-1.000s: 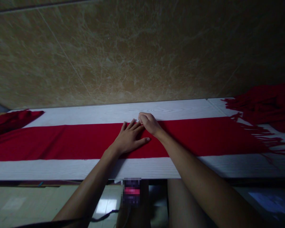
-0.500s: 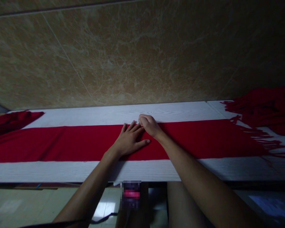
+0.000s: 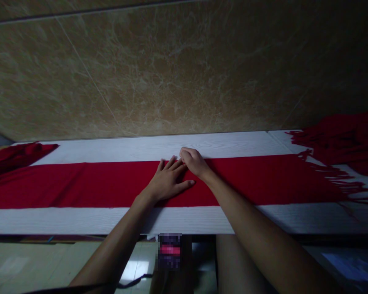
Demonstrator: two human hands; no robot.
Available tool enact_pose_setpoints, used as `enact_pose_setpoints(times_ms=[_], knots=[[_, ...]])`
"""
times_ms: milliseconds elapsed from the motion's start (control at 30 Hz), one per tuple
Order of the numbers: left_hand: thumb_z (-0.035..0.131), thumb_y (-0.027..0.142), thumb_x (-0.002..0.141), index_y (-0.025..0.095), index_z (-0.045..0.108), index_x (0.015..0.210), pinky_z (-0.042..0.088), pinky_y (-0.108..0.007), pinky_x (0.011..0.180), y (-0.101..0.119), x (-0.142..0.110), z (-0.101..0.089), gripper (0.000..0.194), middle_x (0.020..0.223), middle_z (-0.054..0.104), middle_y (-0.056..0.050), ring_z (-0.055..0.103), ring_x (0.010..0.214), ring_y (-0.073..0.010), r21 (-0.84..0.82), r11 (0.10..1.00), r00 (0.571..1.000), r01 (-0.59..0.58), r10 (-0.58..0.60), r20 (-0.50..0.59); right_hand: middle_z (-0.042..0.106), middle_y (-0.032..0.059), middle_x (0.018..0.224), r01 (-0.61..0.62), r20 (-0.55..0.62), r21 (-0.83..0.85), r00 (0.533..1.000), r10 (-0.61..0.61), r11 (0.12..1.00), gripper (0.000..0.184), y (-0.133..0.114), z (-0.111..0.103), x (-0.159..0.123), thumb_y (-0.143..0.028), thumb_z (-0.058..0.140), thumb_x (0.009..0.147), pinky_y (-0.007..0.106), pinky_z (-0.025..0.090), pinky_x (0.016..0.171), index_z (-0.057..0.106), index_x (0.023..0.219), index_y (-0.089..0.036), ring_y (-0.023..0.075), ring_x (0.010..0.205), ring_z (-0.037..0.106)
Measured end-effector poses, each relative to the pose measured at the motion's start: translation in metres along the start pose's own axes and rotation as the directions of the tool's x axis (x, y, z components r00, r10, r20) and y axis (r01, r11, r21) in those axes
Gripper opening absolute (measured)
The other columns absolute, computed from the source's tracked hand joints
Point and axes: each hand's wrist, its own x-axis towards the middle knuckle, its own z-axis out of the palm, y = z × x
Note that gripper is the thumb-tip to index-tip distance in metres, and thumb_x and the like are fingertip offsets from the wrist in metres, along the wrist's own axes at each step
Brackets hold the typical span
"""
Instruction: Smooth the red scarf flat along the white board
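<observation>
While unmoved since earlier, left hand (image 3: 166, 181) splayed on red scarf (image 3: 104, 185), right hand (image 3: 194, 162) in curled grip, contents unclear.

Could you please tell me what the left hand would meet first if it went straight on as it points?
Most likely the right hand: the left hand points towards it, and the two may be touching.

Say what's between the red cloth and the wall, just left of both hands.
In the head view, a strip of white tabletop separates the red cloth from the wall.
</observation>
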Motion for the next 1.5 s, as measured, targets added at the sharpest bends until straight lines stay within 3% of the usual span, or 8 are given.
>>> enact_pose_setpoints(times_ms=[267, 333, 500, 733, 1133, 1500], knots=[[0.046, 0.073, 0.100, 0.026, 0.045, 0.159, 0.010, -0.072, 0.129, -0.0011, 0.0005, 0.0014, 0.076, 0.168, 0.038, -0.012, 0.031, 0.157, -0.0392, 0.002, 0.999, 0.998, -0.036, 0.036, -0.043, 0.064, -0.0025, 0.075, 0.003, 0.034, 0.052, 0.999, -0.005, 0.999, 0.015, 0.0014, 0.0024, 0.0000, -0.032, 0.055, 0.086, 0.027, 0.043, 0.071, 0.060, 0.077, -0.021, 0.0147, 0.073, 0.059], [0.047, 0.074, 0.100, 0.026, 0.046, 0.158, 0.011, -0.072, 0.129, -0.0005, 0.0006, 0.0007, 0.076, 0.169, 0.037, -0.012, 0.031, 0.156, -0.0397, 0.002, 0.999, 0.998, -0.035, 0.035, -0.044, 0.063, -0.0037, 0.072, -0.012, 0.036, 0.070, 0.999, 0.010, 0.998, 0.011, 0.0029, 0.0029, -0.0002, -0.030, 0.056, 0.083, 0.027, 0.042, 0.067, 0.062, 0.081, -0.021, 0.0141, 0.069, 0.058], [0.050, 0.071, 0.101, 0.025, 0.047, 0.158, 0.009, -0.070, 0.130, 0.0006, 0.0005, -0.0007, 0.073, 0.169, 0.036, -0.011, 0.031, 0.157, -0.0383, 0.002, 1.000, 0.999, -0.031, 0.031, -0.036, 0.043, -0.0109, 0.054, -0.031, 0.033, 0.057, 0.999, 0.030, 0.998, 0.010, 0.0074, 0.0042, -0.0009, -0.027, 0.056, 0.079, 0.026, 0.028, 0.052, 0.061, 0.086, -0.022, 0.0118, 0.051, 0.040], [0.051, 0.071, 0.100, 0.023, 0.045, 0.159, 0.008, -0.072, 0.129, 0.0006, 0.0001, -0.0016, 0.076, 0.171, 0.032, -0.011, 0.025, 0.159, -0.0399, -0.010, 1.000, 0.999, -0.026, 0.026, -0.021, 0.050, -0.0092, 0.057, -0.038, 0.034, 0.075, 0.999, 0.036, 0.996, 0.010, 0.0073, 0.0047, -0.0015, -0.027, 0.054, 0.076, 0.025, 0.030, 0.053, 0.057, 0.084, -0.023, 0.0123, 0.053, 0.044], [0.057, 0.065, 0.101, 0.024, 0.043, 0.160, 0.009, -0.072, 0.129, 0.0012, 0.0000, 0.0011, 0.074, 0.171, 0.033, -0.011, 0.025, 0.159, -0.0378, 0.012, 1.000, 0.999, -0.017, 0.017, -0.034, 0.048, -0.0091, 0.055, -0.032, 0.032, 0.041, 0.999, 0.030, 0.999, 0.008, 0.0052, 0.0032, -0.0021, -0.024, 0.054, 0.078, 0.026, 0.029, 0.051, 0.058, 0.084, -0.023, 0.0126, 0.051, 0.043], [0.053, 0.068, 0.101, 0.024, 0.043, 0.161, 0.009, -0.072, 0.129, 0.0027, -0.0010, 0.0001, 0.075, 0.172, 0.030, -0.011, 0.020, 0.161, -0.0387, 0.009, 1.000, 1.000, -0.011, 0.011, -0.021, 0.048, -0.0077, 0.055, -0.033, 0.012, 0.035, 0.999, 0.033, 0.999, 0.014, 0.0044, 0.0025, -0.0038, -0.033, 0.054, 0.077, 0.027, 0.030, 0.051, 0.060, 0.085, -0.023, 0.0134, 0.051, 0.043]])
